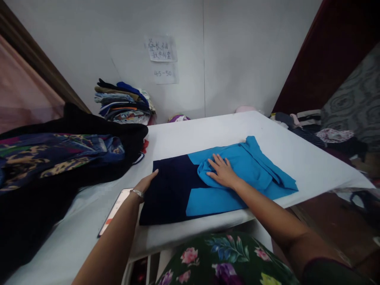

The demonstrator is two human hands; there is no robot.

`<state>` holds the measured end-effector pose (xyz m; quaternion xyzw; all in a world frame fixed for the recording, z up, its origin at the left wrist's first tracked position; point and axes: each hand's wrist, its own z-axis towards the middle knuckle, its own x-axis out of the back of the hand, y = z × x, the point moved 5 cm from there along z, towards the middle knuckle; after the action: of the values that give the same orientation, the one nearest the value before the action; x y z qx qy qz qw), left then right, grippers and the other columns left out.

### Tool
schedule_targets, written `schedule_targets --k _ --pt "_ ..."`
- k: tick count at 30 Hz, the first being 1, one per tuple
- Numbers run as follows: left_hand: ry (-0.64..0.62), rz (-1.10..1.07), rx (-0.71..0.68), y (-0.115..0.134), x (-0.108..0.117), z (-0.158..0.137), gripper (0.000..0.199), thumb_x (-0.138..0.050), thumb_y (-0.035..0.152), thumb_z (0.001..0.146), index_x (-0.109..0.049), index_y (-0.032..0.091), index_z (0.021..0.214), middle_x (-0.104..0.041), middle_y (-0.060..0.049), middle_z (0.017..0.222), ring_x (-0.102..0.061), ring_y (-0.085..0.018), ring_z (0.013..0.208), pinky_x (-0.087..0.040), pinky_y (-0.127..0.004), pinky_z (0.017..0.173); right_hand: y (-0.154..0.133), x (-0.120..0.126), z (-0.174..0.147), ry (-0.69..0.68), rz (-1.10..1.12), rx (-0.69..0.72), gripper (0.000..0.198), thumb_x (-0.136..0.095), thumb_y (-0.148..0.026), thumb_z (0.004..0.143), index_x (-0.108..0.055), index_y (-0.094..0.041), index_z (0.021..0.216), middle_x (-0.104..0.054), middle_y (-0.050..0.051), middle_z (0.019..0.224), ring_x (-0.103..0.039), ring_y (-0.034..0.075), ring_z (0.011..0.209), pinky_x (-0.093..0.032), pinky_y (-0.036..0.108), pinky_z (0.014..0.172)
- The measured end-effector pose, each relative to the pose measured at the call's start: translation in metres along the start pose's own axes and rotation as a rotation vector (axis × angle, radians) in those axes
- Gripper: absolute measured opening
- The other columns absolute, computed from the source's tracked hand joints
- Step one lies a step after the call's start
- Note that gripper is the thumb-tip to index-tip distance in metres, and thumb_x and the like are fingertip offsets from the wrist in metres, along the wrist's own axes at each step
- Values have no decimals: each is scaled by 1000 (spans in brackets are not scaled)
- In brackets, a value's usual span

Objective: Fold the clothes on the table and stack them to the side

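A bright blue and navy jacket (169, 184) lies flat across the white table, partly folded, with its navy part to the left. Blue fabric is bunched over its middle and right side. My left hand (146, 184), with a bracelet at the wrist, is at the navy left edge. Its thumb shows on top while the fabric hides the other fingers, so the edge seems held between them. On the bunched blue fabric my right hand (222, 172) rests palm down, fingers spread, pressing without gripping.
A phone (117, 209) with a lit screen lies beside my left forearm. Dark and patterned clothes (68, 158) are heaped at the left. Behind them stands a folded clothes stack (124, 103). More clothes (320, 128) lie beyond the right edge of the white table (267, 134). Handwritten papers (162, 49) hang on the wall.
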<state>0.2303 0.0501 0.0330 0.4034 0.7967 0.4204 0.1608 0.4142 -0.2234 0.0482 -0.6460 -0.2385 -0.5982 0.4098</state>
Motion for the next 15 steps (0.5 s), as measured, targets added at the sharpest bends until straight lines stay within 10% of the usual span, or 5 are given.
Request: schedule_targets --k 8,15 --pt "283 467 -261 35 5 0 15 -73 31 59 -65 20 66 -69 -1 62 -68 -25 74 -53 -30 68 2 -26 8 -66 22 18 67 -28 -61 91 -27 -24 147 -18 10 155 -10 30 142 -9 56 111" --pt "299 671 -521 131 -31 -31 28 -71 38 61 -67 18 81 -72 -6 92 -63 -29 100 -48 -33 88 1 -11 8 -88 137 6 66 -40 -56 90 -30 -23 146 -17 13 155 -9 32 142 -10 58 110"
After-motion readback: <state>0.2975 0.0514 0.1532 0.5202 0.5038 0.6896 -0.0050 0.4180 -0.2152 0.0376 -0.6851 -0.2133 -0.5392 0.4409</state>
